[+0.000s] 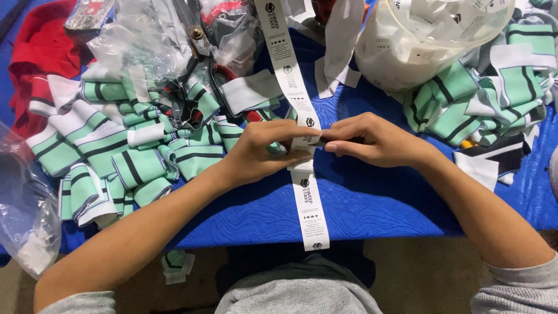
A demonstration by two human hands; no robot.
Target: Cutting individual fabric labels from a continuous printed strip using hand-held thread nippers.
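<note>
**Label strip mid-way, much still uncut**

Both hands pinch the white label strip at mid-table: left hand and right hand clenched on it. Beyond the strip, a plastic tub holds loose labels; plenty remains.

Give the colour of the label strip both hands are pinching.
White label strip with black print, held by left hand and right hand; head view.

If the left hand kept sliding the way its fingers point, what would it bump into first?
The left hand points toward the right hand, so it would likely meet those fingertips first, across the white label strip both pinch.
</note>
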